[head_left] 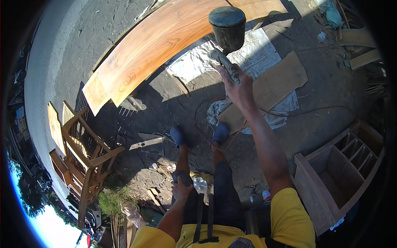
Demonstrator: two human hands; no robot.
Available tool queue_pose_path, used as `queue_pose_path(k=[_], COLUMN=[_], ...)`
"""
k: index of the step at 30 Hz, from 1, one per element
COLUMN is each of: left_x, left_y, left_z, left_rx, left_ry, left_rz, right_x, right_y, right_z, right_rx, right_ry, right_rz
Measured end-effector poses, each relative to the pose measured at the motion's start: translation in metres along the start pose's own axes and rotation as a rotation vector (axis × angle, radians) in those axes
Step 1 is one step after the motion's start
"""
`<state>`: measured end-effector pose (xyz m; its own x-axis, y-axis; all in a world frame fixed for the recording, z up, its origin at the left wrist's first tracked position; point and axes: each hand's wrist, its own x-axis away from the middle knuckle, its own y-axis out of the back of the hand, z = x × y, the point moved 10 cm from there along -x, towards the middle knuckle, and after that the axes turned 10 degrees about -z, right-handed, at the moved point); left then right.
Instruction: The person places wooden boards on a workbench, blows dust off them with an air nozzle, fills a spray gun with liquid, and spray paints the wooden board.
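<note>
My right hand [240, 89] is wrapped round the handle of a spray gun [226, 66], which carries a dark lidded cup [227, 31]. It is held out at arm's length near the edge of a long, reddish-brown wooden board [157, 41]. The board's grain shows and its surface looks smooth. Nothing is in my left hand [181, 190], which rests on my left thigh near the knee with its fingers lying over the dark trouser cloth. An orange hose [306, 110] loops over the ground below my right arm; where it joins the gun is hidden.
White sheeting [194, 62] and a brown flat board [269, 89] lie on the ground ahead. A wooden cabinet with compartments [314, 182] stands at right. Stacked wooden frames [87, 153] are at left. Wood offcuts [359, 37] lie far right.
</note>
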<state>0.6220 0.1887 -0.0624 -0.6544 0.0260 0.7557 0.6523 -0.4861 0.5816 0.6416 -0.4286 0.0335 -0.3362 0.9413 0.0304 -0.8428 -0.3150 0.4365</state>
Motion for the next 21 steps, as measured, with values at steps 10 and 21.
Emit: queue_pose_path(k=[10,21], left_x=[-0.005,-0.017], left_y=[0.009,0.015], left_z=[-0.001,0.006], left_rx=[-0.002,0.034], left_ry=[0.016,0.011], left_rz=[0.043,-0.013], right_x=[-0.081,-0.083], right_y=[0.061,0.08], right_z=[-0.029,-0.016], right_rx=[0.084,0.221], right_ry=[-0.131,-0.136], right_rz=[-0.284,-0.373])
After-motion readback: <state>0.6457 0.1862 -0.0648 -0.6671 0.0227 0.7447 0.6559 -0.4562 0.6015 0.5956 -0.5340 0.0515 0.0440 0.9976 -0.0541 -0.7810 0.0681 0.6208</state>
